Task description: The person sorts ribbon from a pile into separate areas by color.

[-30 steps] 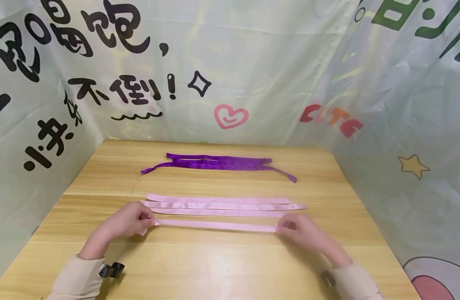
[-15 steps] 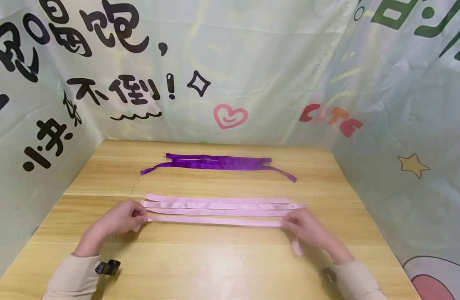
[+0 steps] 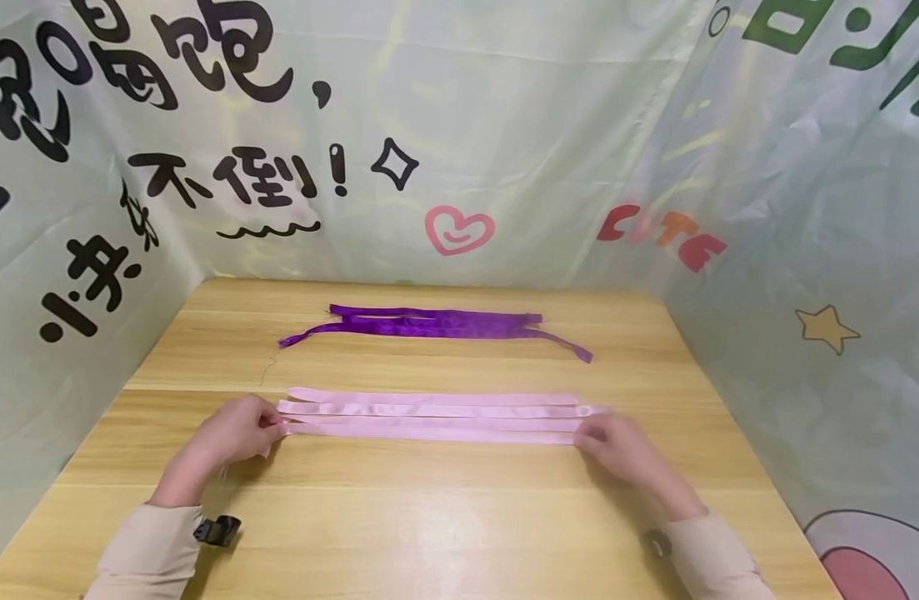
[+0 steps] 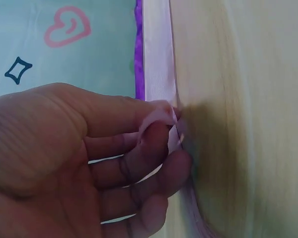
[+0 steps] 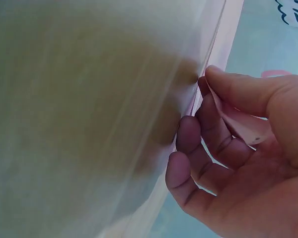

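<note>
A pink ribbon (image 3: 429,434) is stretched straight between the two hands, along the near side of several other pink ribbons (image 3: 429,399). My left hand (image 3: 237,429) pinches its left end between thumb and forefinger; in the left wrist view a bit of the ribbon (image 4: 159,119) curls over the fingertip. At the other end my right hand (image 3: 620,450) pinches the ribbon, and its tail (image 5: 243,126) lies inside the palm in the right wrist view. The remaining fingers of both hands are loosely bent.
Several purple ribbons (image 3: 437,325) lie in a bunch farther back on the wooden table (image 3: 444,517). A printed cloth (image 3: 519,125) rises behind the table and along both sides. A fine loose thread lies left of the purple ribbons.
Both hands have moved away from the body and apart, carrying the stretched ribbon up against the other pink ribbons. The right hand's grip has shifted along the ribbon to the right.
</note>
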The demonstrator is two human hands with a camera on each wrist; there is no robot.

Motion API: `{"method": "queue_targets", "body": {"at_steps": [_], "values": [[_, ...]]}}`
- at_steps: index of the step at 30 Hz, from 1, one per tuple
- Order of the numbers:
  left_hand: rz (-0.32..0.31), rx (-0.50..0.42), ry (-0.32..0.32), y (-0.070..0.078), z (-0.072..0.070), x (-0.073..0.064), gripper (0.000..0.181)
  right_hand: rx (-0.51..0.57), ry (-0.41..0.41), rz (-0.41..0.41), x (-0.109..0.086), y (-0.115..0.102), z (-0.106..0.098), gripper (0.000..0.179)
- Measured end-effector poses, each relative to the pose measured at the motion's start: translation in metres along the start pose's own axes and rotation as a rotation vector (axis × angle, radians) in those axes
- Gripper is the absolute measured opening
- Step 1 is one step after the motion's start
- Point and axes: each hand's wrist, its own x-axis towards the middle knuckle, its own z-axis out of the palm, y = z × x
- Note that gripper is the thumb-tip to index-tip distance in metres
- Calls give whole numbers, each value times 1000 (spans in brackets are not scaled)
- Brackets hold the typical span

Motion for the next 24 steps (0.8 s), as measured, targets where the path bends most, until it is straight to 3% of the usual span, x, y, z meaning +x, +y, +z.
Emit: {"method": "queue_targets", "body": {"at_steps": [6, 24], "values": [[-28, 87, 47, -2, 2, 2, 16, -6, 7, 47, -1, 1, -4, 10], [-64, 112, 101, -9, 1, 1, 17, 18, 27, 107, -3, -4, -9, 12]]}}
